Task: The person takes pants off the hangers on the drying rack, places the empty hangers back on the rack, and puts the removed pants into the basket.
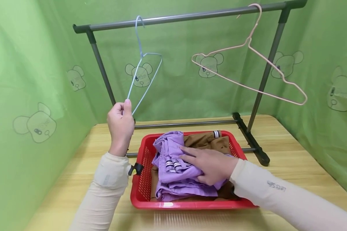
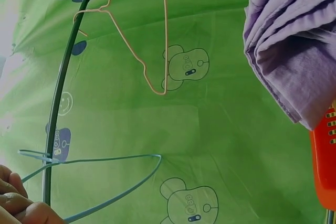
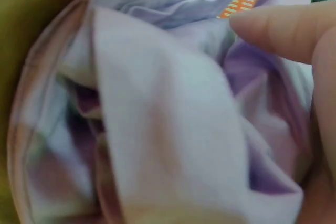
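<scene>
My left hand grips the lower end of a light blue clothes hanger, whose hook loops over the rack's rail. In the left wrist view the curled fingers show at the lower left corner beside the blue wire. My right hand rests on a folded purple garment with striped trim, its fingers spread over the cloth. The garment lies in a red basket. In the right wrist view one extended finger lies against the purple cloth; the other fingers are mostly hidden.
A pink hanger hangs from the right part of the grey rack's rail. Brown clothing lies in the basket under and behind the purple garment. The rack stands on a wooden table, with green curtains around it.
</scene>
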{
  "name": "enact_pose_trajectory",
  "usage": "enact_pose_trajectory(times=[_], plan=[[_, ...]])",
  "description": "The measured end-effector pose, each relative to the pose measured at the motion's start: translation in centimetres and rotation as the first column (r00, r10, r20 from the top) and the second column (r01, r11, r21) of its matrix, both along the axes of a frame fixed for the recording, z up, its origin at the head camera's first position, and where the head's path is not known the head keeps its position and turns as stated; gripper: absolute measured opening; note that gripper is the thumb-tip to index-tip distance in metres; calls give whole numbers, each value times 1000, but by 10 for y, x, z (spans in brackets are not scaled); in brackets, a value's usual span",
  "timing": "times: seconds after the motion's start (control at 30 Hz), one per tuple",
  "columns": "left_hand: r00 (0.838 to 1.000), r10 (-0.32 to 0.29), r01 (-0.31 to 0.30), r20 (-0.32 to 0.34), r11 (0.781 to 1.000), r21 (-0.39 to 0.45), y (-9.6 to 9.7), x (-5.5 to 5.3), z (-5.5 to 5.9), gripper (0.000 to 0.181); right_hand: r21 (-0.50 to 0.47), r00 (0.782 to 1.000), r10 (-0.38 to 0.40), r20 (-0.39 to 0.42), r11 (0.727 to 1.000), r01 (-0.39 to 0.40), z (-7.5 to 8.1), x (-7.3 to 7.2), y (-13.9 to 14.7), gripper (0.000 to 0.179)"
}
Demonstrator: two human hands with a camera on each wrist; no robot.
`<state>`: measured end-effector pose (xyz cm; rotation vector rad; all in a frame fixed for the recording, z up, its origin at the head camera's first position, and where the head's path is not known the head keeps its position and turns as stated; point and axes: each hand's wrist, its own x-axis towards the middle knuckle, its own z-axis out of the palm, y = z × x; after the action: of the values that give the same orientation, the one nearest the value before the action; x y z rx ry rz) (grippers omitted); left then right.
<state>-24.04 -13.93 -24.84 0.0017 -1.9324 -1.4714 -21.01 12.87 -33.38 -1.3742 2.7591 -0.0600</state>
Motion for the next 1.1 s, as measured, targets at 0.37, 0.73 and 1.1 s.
enact_pose_trajectory(times=[0.37,0.73,1.1], plan=[[1000,-6,6,-16,1000,-6,2,-1,4,30,-19,998,-48,40,999,49,14,3,6,76],[1000,0,0,-19,1000,10,4,-2,8,28,-98,990,-45,132,993,58,19,9,17,84],[1000,-22,23,-8,999,37,7,-7,11,26,-162,983,-57,172,983,86,27,11,34,83]])
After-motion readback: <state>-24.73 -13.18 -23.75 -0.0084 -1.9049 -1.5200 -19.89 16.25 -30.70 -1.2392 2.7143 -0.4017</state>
